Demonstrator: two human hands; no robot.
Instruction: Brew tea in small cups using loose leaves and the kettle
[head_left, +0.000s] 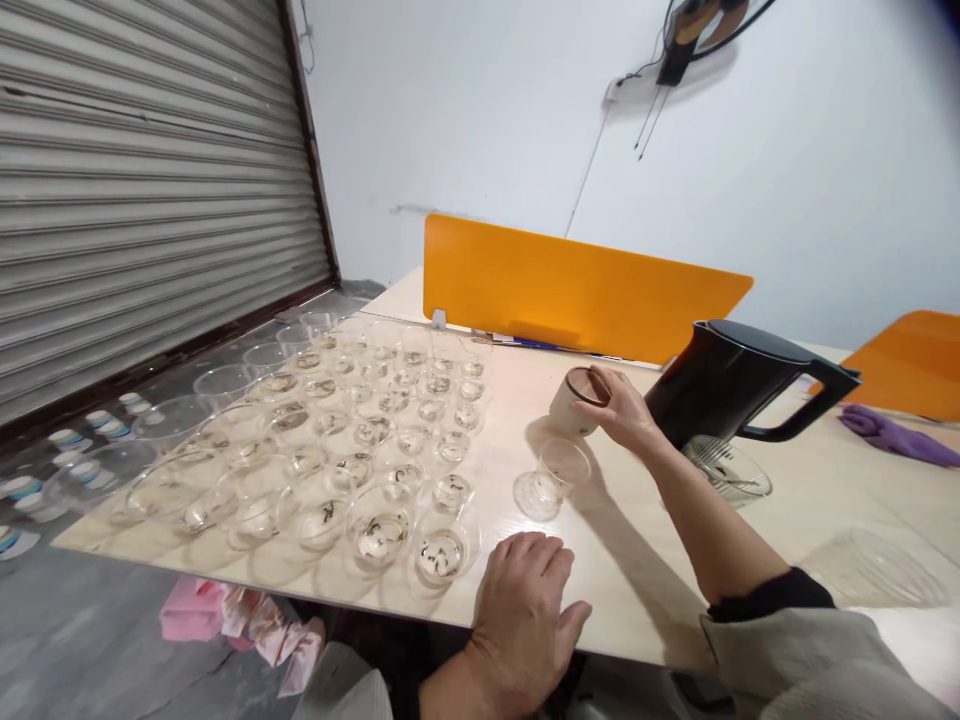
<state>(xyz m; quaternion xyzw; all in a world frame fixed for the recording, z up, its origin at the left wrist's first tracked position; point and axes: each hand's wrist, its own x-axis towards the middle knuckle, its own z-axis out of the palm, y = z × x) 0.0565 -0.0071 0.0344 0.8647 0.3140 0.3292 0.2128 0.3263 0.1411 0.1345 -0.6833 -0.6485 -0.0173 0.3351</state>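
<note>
My right hand is closed round a small white cup with a dark rim and brownish inside, at the table's middle. Palm down at the near table edge, my left hand holds nothing, its thumb spread from the fingers. Between the hands stands a small clear cup. Rows of clear cups fill the table's left half; many have dark, leaf-like bits at the bottom. Just right of my right hand is a black kettle, with a ribbed clear cup in front of it.
An orange divider runs along the table's back, a second orange panel at the right. A purple cloth and a clear ribbed plastic item lie on the right. Pink cloth shows below the near edge.
</note>
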